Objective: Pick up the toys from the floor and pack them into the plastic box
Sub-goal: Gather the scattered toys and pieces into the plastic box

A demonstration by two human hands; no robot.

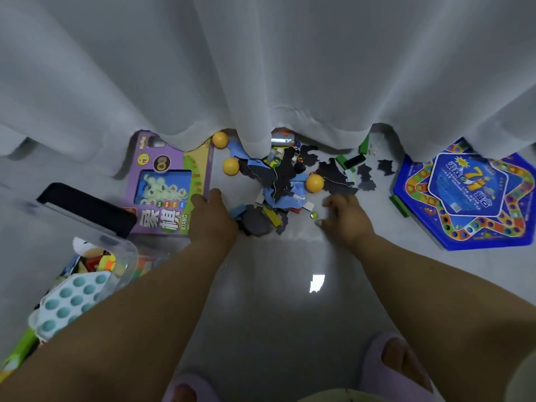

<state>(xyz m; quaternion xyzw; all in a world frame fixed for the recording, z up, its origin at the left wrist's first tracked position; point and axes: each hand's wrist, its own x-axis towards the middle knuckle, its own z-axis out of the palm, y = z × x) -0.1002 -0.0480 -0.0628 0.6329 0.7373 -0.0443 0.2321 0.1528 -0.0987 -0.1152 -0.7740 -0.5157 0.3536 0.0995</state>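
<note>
1. Toy pile lies on the floor at the curtain hem, just ahead of both hands.
2. Left hand at pile's near-left edge — fingers hidden, grip cannot be told.
3. Right hand — fingers spread, holding nothing, green marble just to its left.
4. Plastic box lies left — left hand nearer.

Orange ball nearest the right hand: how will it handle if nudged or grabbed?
The orange ball is round and smooth, so it will likely roll off across the glossy floor if nudged. It looks like a hollow plastic ball, probably very light. It rests against flat puzzle pieces, which might stop it briefly.
</note>
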